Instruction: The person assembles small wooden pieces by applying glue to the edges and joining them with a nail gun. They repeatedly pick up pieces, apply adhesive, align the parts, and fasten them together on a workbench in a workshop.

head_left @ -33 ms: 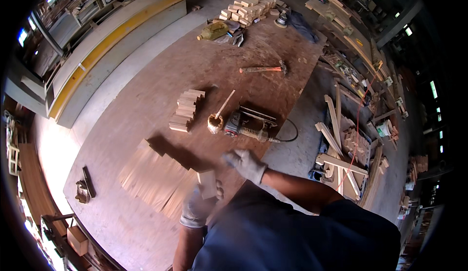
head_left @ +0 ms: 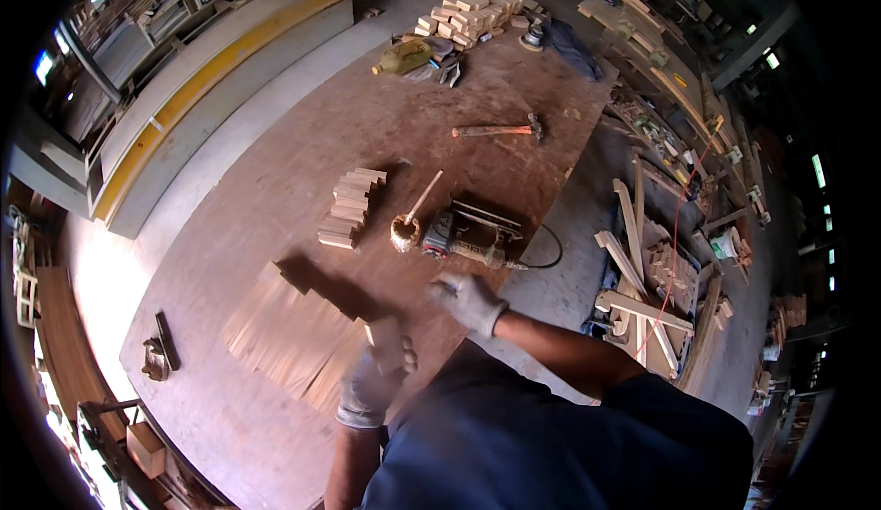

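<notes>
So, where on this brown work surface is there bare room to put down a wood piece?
The brown work surface is bare between the stack of small blocks and the hammer, and along its left edge above the hand plane. It is crowded around the glue pot, the power tool, and the row of thin slats beside the left hand.

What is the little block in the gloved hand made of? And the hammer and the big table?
The block in the left hand looks like pale bare wood, matching the stacked pieces. The hammer seems to have a reddish wooden handle and a dark head, probably metal. The table looks like a brown board sheet, matte and scuffed, maybe plywood.
</notes>
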A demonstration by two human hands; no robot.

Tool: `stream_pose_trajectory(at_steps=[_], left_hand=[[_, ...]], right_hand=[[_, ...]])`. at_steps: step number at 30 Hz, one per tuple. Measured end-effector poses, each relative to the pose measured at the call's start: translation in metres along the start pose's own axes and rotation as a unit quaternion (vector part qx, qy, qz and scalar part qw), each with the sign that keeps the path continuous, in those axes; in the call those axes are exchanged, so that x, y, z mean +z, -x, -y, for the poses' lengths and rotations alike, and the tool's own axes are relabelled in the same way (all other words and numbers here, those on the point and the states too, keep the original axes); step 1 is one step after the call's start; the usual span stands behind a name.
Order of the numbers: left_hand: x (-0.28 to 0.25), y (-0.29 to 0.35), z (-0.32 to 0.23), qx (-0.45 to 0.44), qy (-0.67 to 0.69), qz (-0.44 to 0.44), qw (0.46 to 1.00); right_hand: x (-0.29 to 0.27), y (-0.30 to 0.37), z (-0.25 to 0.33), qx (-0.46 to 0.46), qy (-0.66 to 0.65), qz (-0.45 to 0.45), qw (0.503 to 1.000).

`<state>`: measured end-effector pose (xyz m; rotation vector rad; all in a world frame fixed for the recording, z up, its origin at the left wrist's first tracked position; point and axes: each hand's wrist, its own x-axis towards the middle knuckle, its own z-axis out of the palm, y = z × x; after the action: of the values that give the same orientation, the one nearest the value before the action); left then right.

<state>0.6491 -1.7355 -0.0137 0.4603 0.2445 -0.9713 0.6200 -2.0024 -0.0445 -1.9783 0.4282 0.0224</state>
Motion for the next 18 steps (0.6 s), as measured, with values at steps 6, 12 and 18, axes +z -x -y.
stream_pose_trajectory(at_steps=[6,12,18], left_hand=[[-0.007,-0.015,0.005,0.036,-0.042,-0.066,0.996],[0.019,-0.033,0.03,0.04,0.022,-0.065,0.997],[0.018,-0.045,0.033,0.035,-0.106,-0.112,0.987]], right_hand=[[-0.065,-0.067,-0.069,-0.064,0.469,-0.03,0.88],[-0.083,-0.092,-0.1,-0.054,0.473,0.082,0.876],[-0.123,-0.121,-0.115,-0.067,0.481,0.024,0.874]])
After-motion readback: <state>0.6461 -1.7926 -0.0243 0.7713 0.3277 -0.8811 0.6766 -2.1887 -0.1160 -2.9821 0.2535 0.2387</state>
